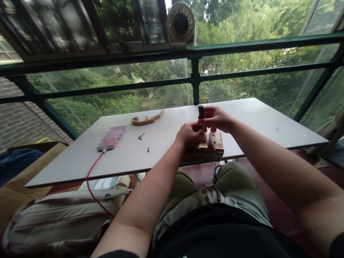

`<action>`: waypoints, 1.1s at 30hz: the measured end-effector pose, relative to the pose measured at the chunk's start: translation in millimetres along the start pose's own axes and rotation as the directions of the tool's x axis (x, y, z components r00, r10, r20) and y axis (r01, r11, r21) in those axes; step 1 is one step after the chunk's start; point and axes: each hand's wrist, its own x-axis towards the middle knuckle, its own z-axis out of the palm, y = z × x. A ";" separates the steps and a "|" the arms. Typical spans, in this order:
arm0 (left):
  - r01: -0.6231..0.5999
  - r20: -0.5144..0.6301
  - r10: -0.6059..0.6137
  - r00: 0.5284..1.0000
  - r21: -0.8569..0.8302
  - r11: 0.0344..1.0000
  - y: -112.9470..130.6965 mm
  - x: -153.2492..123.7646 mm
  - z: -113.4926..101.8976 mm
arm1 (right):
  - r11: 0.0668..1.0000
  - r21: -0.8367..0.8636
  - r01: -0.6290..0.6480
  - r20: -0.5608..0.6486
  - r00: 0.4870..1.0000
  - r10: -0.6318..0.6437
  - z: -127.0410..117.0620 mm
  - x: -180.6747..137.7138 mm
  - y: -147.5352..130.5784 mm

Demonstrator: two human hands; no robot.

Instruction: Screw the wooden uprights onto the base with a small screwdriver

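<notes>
My right hand (220,118) is closed around a screwdriver, whose black handle (201,111) stands upright above the table. My left hand (189,135) is closed too, its fingertips pinched together near the lower end of the shaft; what they grip is too small to make out. Below both hands, at the table's front edge, lies a wooden piece with dark holes (216,140). Part of it is hidden by my left hand. To the left, a few screws (141,136) lie loose on the white table (172,156), with a single one (148,149) closer to me.
A curved wooden part (147,120) rests at the table's back. A blurred-out phone (112,138) with a red cable (90,187) lies at the left. Beside my legs are a pale bag (60,223) and a cardboard box (9,181). Green railings (115,87) run behind the table.
</notes>
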 end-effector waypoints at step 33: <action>0.046 0.010 -0.045 0.999 -0.025 0.999 7.9 0.7 -0.9 | 0.999 0.039 0.025 -0.040 0.999 -0.023 -2.3 0.3 -2.3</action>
